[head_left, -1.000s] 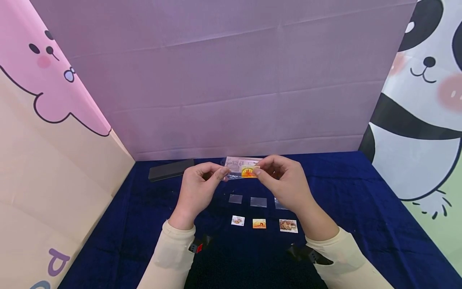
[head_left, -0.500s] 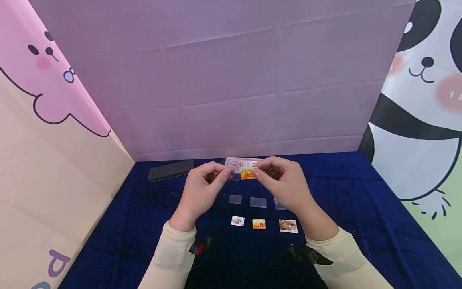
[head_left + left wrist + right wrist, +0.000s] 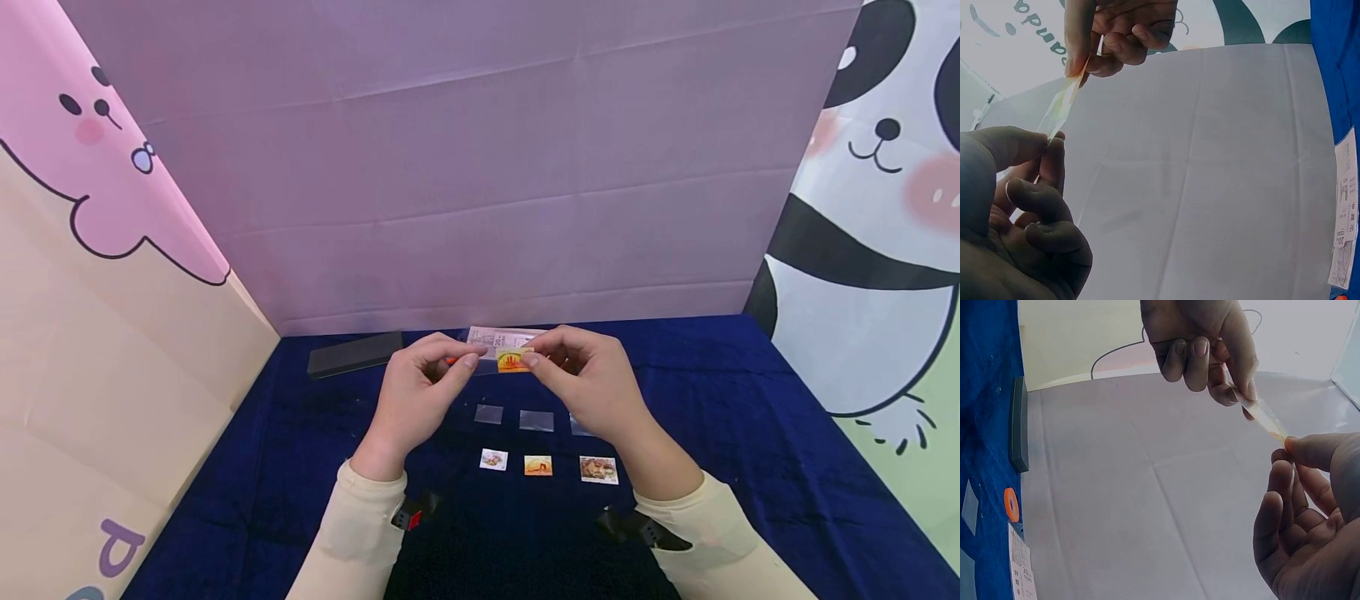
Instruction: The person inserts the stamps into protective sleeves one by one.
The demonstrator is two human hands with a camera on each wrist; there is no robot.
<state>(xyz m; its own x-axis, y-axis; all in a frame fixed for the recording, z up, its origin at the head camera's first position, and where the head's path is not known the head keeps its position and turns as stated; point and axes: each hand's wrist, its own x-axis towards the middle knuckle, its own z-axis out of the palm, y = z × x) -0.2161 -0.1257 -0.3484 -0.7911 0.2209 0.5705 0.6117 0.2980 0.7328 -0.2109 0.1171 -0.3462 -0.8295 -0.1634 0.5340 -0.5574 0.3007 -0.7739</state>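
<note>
In the head view my left hand [image 3: 422, 392] pinches the left end of a small clear plastic sleeve [image 3: 487, 364] between thumb and forefinger. My right hand [image 3: 588, 371] pinches the right edge of a yellow-and-orange stamp [image 3: 510, 360], which overlaps the sleeve. Both are held up above the table, at its far side. The left wrist view shows the sleeve [image 3: 1057, 115] edge-on, stretching between the two hands' fingertips. From the right wrist view, the stamp's yellow edge [image 3: 1277, 434] shows right at the right thumb tip. How deep the stamp sits in the sleeve I cannot tell.
Three clear sleeves lie in a row on the blue cloth, one a middle sleeve [image 3: 537, 421]. Nearer lie a white stamp [image 3: 493, 459], an orange stamp [image 3: 537, 466] and a brown stamp [image 3: 598, 469]. Behind the hands are a black box [image 3: 356, 354], a printed label [image 3: 495, 336] and an orange ring [image 3: 1008, 495].
The stamp and right fingertips have shifted slightly left and down, closer to the left hand. The clear sleeve sits lower against the printed label. Both grips stay the same.
</note>
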